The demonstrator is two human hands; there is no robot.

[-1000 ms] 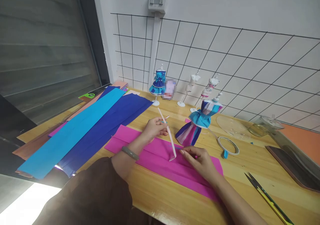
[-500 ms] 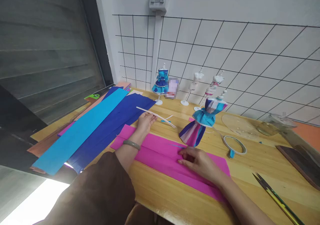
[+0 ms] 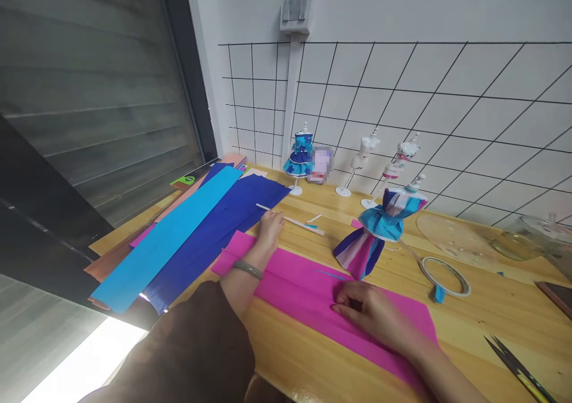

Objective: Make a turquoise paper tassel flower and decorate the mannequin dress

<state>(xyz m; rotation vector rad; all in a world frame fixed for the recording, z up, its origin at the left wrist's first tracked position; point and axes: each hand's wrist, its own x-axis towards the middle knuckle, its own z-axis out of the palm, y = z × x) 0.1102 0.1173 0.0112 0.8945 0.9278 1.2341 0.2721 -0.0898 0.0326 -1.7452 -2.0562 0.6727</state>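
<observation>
Seen from the head-worn camera, a person's left hand [image 3: 269,230] reaches across a wooden worktop [image 3: 286,349] to a narrow white strip [image 3: 292,220], which lies aslant just beyond the upper edge of a magenta sheet [image 3: 295,295]; the fingers meet the strip near its middle, though whether they grasp it or merely touch it cannot be told. The right hand [image 3: 369,307] rests on the right part of the sheet, its fingers loosely curled and released, thumb and forefinger apart, beside a thin blue sliver [image 3: 329,274] on the magenta surface. A bracelet [image 3: 247,269] circles the left wrist below a brown sleeve [image 3: 192,349]. A short white scrap [image 3: 314,218] and a blue scrap [image 3: 311,226] lie close to the strip's right end. To the left, a light blue length [image 3: 174,239] overlaps a dark blue sheet [image 3: 214,236]. Behind the right hand stands a dress form in a blue, pink and purple gown [image 3: 383,221], with a tape ring [image 3: 468,287] to its right and a two-pointed tool [image 3: 510,365] nearer the camera. Three more small forms stand before a wall-mounted wire grid [image 3: 328,84].
</observation>
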